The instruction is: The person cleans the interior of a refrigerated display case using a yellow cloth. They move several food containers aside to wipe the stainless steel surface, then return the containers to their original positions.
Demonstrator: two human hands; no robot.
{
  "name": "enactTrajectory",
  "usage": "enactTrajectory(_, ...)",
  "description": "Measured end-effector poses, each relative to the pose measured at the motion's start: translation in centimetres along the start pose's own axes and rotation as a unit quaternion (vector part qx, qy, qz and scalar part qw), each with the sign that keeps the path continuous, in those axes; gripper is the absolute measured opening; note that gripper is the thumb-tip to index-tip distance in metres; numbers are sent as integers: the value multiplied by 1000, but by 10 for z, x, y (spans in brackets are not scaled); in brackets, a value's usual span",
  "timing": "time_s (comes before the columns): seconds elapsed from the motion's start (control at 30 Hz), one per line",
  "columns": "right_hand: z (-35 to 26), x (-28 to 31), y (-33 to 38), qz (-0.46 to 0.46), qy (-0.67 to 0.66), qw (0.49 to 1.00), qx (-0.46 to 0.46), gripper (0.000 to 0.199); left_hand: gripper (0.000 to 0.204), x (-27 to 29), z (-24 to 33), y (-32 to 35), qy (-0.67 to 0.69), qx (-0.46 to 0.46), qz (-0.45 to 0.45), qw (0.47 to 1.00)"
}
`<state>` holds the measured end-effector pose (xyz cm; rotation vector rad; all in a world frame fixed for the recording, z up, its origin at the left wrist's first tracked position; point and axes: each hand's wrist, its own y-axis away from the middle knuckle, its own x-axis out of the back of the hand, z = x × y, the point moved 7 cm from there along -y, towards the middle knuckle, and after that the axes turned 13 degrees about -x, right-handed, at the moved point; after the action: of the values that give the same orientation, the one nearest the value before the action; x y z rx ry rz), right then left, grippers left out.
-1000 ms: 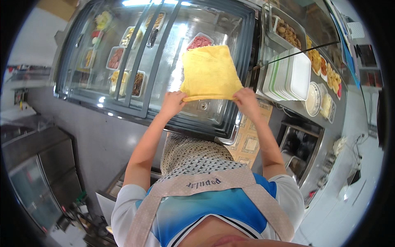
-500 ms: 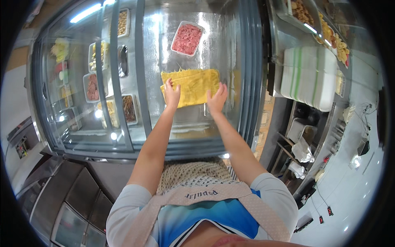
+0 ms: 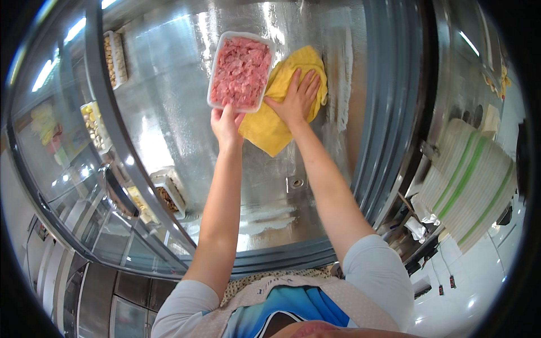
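A white plastic tub (image 3: pixel 216 52) filled with chopped pink raw meat (image 3: pixel 242 70) is at the far middle of the metal surface. My left hand (image 3: pixel 227 127) is closed on its near rim, thumb over the edge. Just right of the tub, a yellow cloth (image 3: pixel 270 135) lies crumpled on the metal. On top of it my right hand (image 3: pixel 296 101) rests flat, fingers spread, pressing it down. Part of the cloth is hidden under that hand.
The metal display case floor (image 3: pixel 169 112) has a small square drain (image 3: pixel 296 183) near the front. A glass sliding panel (image 3: pixel 62 146) closes in the left side, with food tubs (image 3: pixel 115 59) along it. Stacked white lids with green stripes (image 3: pixel 462 174) stand outside at right.
My left hand has left the cloth and taken hold of the meat tub. The cloth, spread flat before, is now bunched under my right hand beside the tub. My view has moved closer.
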<state>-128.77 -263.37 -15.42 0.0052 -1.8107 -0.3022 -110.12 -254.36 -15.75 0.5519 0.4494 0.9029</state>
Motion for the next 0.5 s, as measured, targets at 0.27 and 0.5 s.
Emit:
enactTrajectory(0.27, -78, 13, -170, 139, -72, 987, 35, 97, 32, 90, 16, 100, -27, 25, 94, 995)
enactTrajectory(0.5, -234, -43, -129, 65, -136, 969, 196, 90, 27, 138, 43, 192, 61, 53, 107, 991)
